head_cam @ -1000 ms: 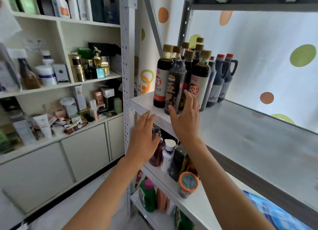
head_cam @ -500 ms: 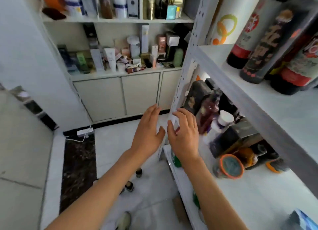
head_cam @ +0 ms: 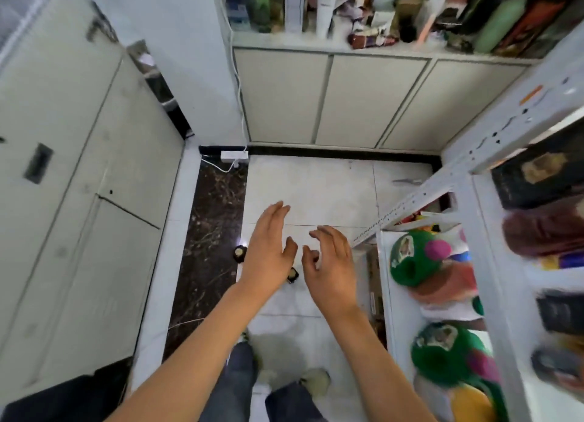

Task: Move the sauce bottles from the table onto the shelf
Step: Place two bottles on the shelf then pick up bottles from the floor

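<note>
I look steeply down at the tiled floor. Two dark sauce bottles stand there, seen from above by their tan caps: one (head_cam: 240,253) at the edge of the dark marble strip, the other (head_cam: 292,275) partly hidden under my left hand. My left hand (head_cam: 268,254) hovers above them with fingers spread and holds nothing. My right hand (head_cam: 331,263) is beside it, fingers curled loosely, also empty. The metal shelf (head_cam: 420,197) runs along the right. The dark bottles on its upper level are out of view.
Lower shelf levels on the right hold green jugs (head_cam: 414,257) and dark boxes (head_cam: 537,175). White cabinets (head_cam: 331,99) with cluttered shelves stand ahead, a door (head_cam: 79,169) on the left. A power strip (head_cam: 234,156) lies on the floor. My legs and shoes (head_cam: 316,383) are below.
My view has swung from the shelf's upper level down to the floor. Both hands left the bottles on the shelf and dropped, empty, to above the two bottles on the floor.
</note>
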Demonstrator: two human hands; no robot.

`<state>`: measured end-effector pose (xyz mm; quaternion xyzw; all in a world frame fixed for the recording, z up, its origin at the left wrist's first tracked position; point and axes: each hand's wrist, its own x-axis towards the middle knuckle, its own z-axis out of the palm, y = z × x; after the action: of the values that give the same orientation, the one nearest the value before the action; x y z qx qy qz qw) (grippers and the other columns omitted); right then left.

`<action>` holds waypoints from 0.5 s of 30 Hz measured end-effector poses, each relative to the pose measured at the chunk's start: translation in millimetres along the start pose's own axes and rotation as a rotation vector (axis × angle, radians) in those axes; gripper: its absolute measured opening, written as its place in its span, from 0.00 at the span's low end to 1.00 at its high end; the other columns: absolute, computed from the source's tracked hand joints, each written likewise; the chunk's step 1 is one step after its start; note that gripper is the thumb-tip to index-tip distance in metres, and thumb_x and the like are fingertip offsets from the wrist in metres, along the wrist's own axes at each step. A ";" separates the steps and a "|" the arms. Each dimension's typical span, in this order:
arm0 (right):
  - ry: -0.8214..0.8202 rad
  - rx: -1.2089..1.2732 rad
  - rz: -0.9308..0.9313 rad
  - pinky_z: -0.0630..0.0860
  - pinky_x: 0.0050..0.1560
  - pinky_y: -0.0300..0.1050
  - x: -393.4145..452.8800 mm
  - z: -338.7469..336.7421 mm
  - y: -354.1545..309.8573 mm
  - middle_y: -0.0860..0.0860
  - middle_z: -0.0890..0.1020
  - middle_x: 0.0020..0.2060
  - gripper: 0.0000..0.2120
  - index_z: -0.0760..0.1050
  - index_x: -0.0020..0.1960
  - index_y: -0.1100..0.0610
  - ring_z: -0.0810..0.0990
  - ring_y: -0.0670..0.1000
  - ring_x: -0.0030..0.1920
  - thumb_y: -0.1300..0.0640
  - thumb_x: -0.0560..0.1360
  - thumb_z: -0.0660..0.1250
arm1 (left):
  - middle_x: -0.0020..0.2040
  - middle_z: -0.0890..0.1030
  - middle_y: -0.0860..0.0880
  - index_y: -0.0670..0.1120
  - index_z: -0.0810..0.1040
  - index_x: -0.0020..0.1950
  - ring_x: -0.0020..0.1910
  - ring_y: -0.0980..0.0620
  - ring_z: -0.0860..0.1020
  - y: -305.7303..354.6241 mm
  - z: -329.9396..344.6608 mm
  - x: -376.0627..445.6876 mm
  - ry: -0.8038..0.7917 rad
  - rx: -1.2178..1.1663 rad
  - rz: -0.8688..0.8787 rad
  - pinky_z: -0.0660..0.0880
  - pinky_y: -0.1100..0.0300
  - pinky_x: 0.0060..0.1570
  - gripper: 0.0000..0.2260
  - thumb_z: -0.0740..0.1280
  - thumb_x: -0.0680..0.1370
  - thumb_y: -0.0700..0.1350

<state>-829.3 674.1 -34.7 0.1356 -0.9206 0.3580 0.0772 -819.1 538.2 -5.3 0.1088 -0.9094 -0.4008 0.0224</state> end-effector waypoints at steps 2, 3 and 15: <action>-0.066 -0.008 0.046 0.78 0.58 0.51 -2.9 21.9 4.5 0.53 0.79 0.59 0.11 0.78 0.57 0.58 0.77 0.54 0.60 0.57 0.75 0.67 | 0.76 0.63 0.48 0.44 0.65 0.75 0.75 0.52 0.60 -22.0 1.6 1.1 -0.015 -0.016 -0.043 0.54 0.66 0.72 0.25 0.64 0.78 0.36; -0.101 -0.011 0.071 0.78 0.58 0.52 -3.6 32.7 5.7 0.53 0.79 0.58 0.11 0.78 0.57 0.58 0.77 0.54 0.60 0.59 0.75 0.69 | 0.76 0.63 0.48 0.44 0.65 0.75 0.75 0.53 0.61 -34.1 2.0 2.1 -0.020 -0.026 -0.073 0.55 0.67 0.72 0.25 0.64 0.78 0.36; -0.370 -0.014 0.513 0.73 0.62 0.49 -33.6 176.2 73.6 0.53 0.77 0.60 0.13 0.75 0.62 0.58 0.74 0.54 0.63 0.58 0.78 0.67 | 0.74 0.67 0.47 0.45 0.65 0.75 0.72 0.49 0.66 -192.2 68.7 21.1 -0.255 0.053 -0.419 0.61 0.60 0.71 0.23 0.63 0.79 0.39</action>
<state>-827.8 612.8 -218.6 -0.0387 -0.9255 0.3289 -0.1837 -813.9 457.5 -194.0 0.2440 -0.8726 -0.3834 -0.1791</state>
